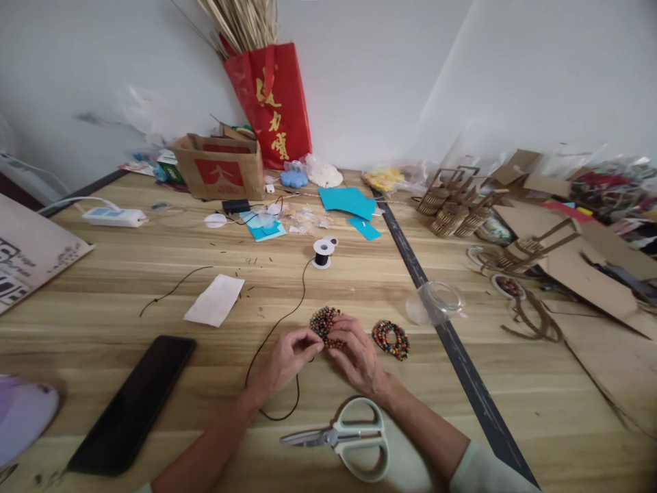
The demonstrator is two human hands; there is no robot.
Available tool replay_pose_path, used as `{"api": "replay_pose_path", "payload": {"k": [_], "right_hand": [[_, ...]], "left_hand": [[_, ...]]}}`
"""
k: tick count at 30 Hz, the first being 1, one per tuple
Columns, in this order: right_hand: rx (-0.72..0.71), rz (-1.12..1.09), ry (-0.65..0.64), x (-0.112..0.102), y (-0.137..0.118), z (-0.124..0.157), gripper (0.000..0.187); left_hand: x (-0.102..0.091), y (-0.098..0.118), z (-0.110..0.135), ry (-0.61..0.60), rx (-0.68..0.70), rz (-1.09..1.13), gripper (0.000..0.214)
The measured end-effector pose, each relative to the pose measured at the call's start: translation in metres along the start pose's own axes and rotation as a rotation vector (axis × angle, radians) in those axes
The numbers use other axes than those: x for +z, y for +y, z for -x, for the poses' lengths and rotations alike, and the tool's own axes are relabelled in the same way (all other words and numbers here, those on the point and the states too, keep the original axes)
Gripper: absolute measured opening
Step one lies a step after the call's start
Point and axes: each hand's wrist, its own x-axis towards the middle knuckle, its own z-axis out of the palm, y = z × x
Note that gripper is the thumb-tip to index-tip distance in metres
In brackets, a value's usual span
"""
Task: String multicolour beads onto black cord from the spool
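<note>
I see a wood-grain table (220, 363) with a black strip (409, 253) running across its right side. Toward the front lie a dark smartphone (133, 404) and pale-handled scissors (332, 436). A looped strand of multicoloured beads (380, 339) sits right of the middle. Farther back are a white tissue (214, 301), a spool of black cord (322, 260), a clear plastic container (425, 306) and a white power strip (113, 218).

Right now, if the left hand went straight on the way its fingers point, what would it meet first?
Most likely the bunch of beads by the right hand, just ahead of the fingers of the left hand. Depth is hard to judge, so they may be touching, or the right hand's fingers may come first.
</note>
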Motion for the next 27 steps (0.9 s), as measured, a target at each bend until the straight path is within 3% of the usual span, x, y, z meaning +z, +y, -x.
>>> {"api": "replay_pose_path", "payload": {"k": [8,11,15,20,22,27], "right_hand": [[-0.030,-0.010,-0.019,0.001,0.000,0.000,0.012],[-0.032,-0.009,-0.011,0.002,0.000,0.000,0.013],[-0.002,-0.015,0.017,0.001,0.001,0.000,0.013],[-0.019,-0.032,0.000,0.001,0.004,0.004,0.012],[-0.040,-0.040,-0.031,0.001,0.005,0.005,0.012],[-0.051,-0.048,-0.064,0.001,0.005,0.005,0.012]], "left_hand": [[0.007,0.006,0.001,-0.006,-0.016,0.038,0.013],[0.008,0.004,0.001,-0.061,-0.062,0.102,0.010],[0.002,0.000,0.001,-0.218,-0.109,0.173,0.012],[-0.023,0.000,-0.002,-0.584,-0.082,0.105,0.030],[-0.031,-0.002,-0.003,-0.650,-0.077,0.101,0.034],[-0.031,-0.011,-0.005,-0.563,-0.134,0.209,0.038]]}}
